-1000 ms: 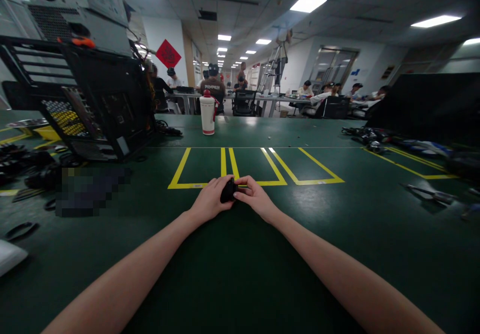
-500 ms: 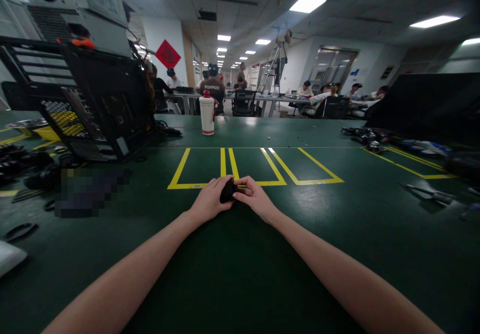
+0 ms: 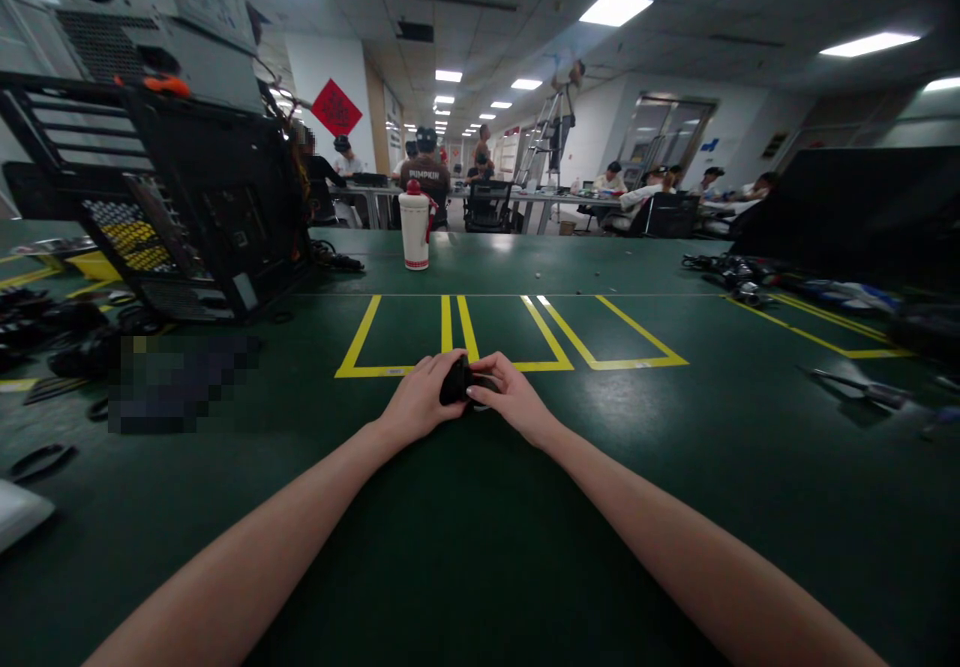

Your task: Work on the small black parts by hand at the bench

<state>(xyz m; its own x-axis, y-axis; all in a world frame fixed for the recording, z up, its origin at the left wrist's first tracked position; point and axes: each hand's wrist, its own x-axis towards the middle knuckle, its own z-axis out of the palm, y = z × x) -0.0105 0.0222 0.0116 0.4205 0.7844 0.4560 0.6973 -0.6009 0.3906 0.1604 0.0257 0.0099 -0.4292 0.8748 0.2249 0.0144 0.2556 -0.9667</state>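
Both my hands meet at the middle of the green table point(image 3: 480, 547), just in front of the yellow taped boxes point(image 3: 465, 332). My left hand point(image 3: 420, 397) is curled round a small black object point(image 3: 454, 381) from the left. My right hand point(image 3: 510, 394) pinches the same object from the right, thumb and fingertips on it. A dark part of the object shows under my right fingers. What the object is I cannot make out.
An open black computer case point(image 3: 187, 197) stands at the back left with black cables and parts point(image 3: 45, 332) beside it. A white bottle point(image 3: 415, 231) stands beyond the taped boxes. Pliers point(image 3: 855, 385) and other tools lie at the right. People sit at far tables.
My right hand has shifted slightly, and a little more of the black object shows beneath its fingers. The arms have stayed in place.
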